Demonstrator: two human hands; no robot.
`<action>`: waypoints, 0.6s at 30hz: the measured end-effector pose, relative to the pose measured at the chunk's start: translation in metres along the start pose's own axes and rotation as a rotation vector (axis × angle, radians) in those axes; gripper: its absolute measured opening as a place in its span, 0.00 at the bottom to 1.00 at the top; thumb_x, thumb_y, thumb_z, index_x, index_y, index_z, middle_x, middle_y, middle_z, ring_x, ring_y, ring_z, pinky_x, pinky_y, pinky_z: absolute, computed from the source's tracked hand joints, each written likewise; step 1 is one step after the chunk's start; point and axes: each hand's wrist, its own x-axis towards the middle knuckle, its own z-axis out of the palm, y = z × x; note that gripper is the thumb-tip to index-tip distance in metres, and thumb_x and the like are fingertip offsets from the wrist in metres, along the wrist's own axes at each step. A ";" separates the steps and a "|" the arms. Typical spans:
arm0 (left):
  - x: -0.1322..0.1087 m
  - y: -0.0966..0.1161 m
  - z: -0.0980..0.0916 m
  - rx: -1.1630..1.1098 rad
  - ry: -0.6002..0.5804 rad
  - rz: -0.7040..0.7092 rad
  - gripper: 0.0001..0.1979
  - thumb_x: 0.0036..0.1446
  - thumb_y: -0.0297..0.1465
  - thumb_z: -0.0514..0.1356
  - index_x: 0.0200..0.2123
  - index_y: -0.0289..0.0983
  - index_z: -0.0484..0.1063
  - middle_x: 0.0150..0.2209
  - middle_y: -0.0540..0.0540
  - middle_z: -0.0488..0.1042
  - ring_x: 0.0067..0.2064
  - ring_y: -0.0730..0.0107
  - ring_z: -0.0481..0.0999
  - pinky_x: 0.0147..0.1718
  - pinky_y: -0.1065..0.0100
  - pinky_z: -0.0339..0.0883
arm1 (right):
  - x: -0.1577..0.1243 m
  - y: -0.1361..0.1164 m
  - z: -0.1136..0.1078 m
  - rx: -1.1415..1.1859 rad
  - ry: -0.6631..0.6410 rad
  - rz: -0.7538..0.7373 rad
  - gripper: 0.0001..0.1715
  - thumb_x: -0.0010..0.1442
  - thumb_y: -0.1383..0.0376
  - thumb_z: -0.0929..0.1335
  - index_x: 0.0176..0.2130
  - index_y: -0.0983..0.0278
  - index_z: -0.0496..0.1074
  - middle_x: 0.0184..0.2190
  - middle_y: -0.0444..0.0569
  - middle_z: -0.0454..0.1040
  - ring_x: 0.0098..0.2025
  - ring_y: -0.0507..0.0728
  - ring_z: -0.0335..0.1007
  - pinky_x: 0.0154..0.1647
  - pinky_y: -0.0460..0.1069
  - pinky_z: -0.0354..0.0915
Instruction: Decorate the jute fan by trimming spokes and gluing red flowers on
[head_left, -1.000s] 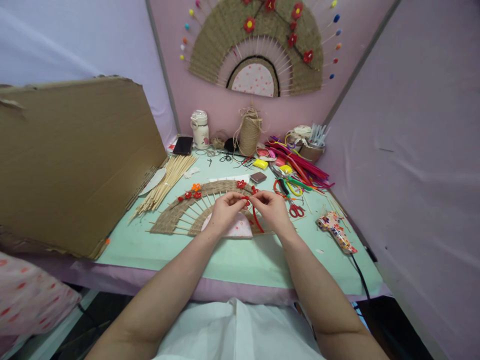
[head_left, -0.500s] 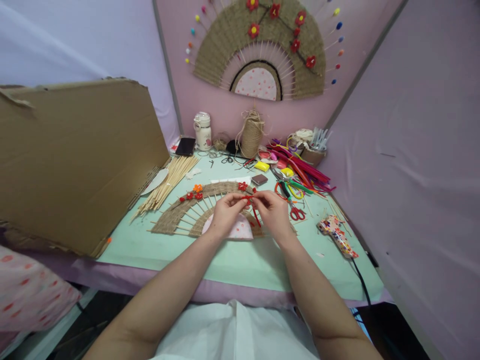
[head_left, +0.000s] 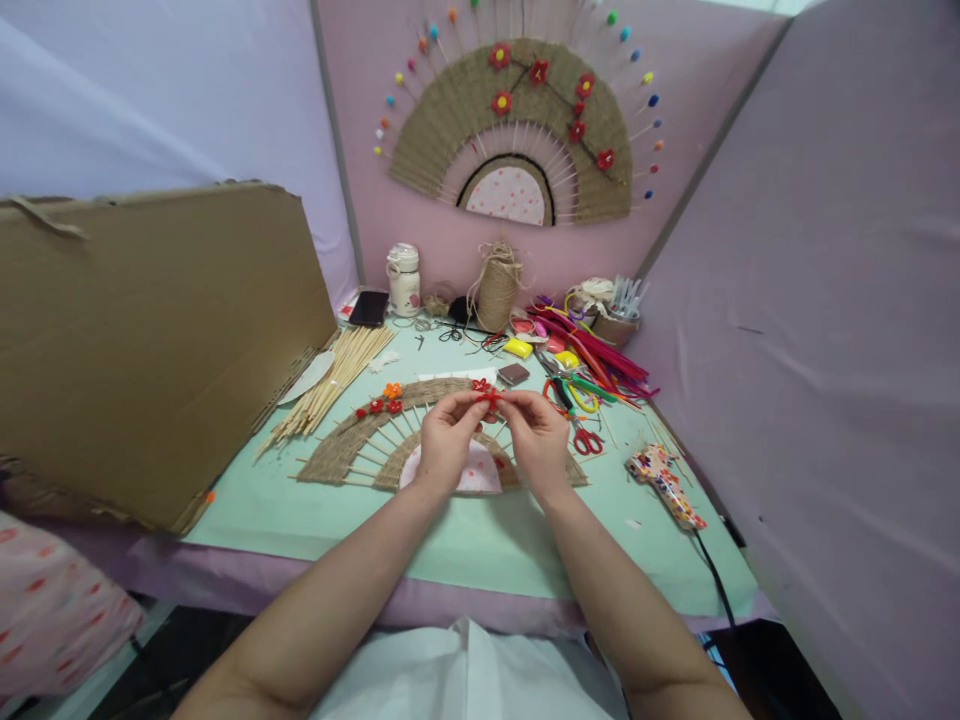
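Note:
Between the fingertips of both hands is a red pipe cleaner point(head_left: 490, 397), bent into a small shape. My left hand point(head_left: 448, 430) pinches its left side, and my right hand point(head_left: 537, 430) pinches its right side. Both hands are held above a half-round woven fan point(head_left: 334, 455) of twine and thin sticks, which lies on the table. Red flowers and an orange flower point(head_left: 392, 390) sit on the fan's left part; another red flower point(head_left: 481, 384) shows just beyond my fingers. A dotted pale half-disc point(head_left: 472, 470) forms the fan's centre, partly hidden by my left hand.
Red-handled scissors point(head_left: 587, 441) and a patterned glue gun point(head_left: 666, 485) with a cord lie to the right. Pipe cleaners point(head_left: 600, 350) pile up behind. Sticks point(head_left: 337, 385) and a cardboard sheet point(head_left: 165, 350) are at left. A twine spool point(head_left: 498, 290) and bottle point(head_left: 404, 281) stand at the back.
The red strand that hung below my fingers no longer shows there; the pipe cleaner is now gathered between my fingertips. The head view has tilted up slightly.

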 end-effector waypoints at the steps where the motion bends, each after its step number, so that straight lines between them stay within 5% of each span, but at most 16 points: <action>1: 0.000 0.001 0.000 -0.003 0.012 0.021 0.12 0.47 0.37 0.66 0.34 0.36 0.74 0.29 0.48 0.78 0.30 0.71 0.77 0.30 0.71 0.66 | 0.001 0.000 0.002 0.050 0.003 0.019 0.08 0.57 0.59 0.69 0.35 0.61 0.75 0.33 0.48 0.76 0.37 0.56 0.73 0.41 0.52 0.69; 7: 0.001 -0.003 -0.001 -0.020 0.029 0.009 0.12 0.46 0.37 0.67 0.34 0.37 0.76 0.31 0.48 0.79 0.32 0.70 0.77 0.31 0.70 0.67 | 0.007 0.012 0.013 0.233 0.029 0.032 0.06 0.50 0.62 0.72 0.28 0.62 0.73 0.35 0.48 0.73 0.41 0.56 0.70 0.44 0.53 0.68; 11: 0.004 -0.008 -0.003 -0.069 0.047 -0.037 0.13 0.43 0.36 0.68 0.33 0.36 0.76 0.31 0.47 0.79 0.33 0.70 0.77 0.33 0.69 0.68 | 0.008 0.014 0.013 0.370 -0.015 0.196 0.07 0.47 0.62 0.73 0.27 0.62 0.72 0.28 0.44 0.72 0.33 0.54 0.70 0.40 0.52 0.67; 14: 0.006 -0.009 -0.005 -0.084 0.052 -0.065 0.13 0.42 0.36 0.69 0.32 0.36 0.76 0.31 0.47 0.79 0.34 0.70 0.77 0.36 0.68 0.69 | 0.009 0.009 0.007 0.237 -0.134 0.245 0.08 0.50 0.60 0.72 0.29 0.62 0.75 0.29 0.46 0.75 0.33 0.55 0.71 0.40 0.52 0.67; 18: 0.008 -0.010 -0.006 -0.077 0.063 -0.109 0.14 0.39 0.35 0.70 0.31 0.35 0.77 0.30 0.46 0.78 0.34 0.70 0.76 0.36 0.69 0.68 | 0.010 0.003 -0.005 -0.120 -0.116 0.034 0.09 0.54 0.60 0.70 0.33 0.63 0.76 0.34 0.49 0.77 0.36 0.56 0.70 0.39 0.51 0.65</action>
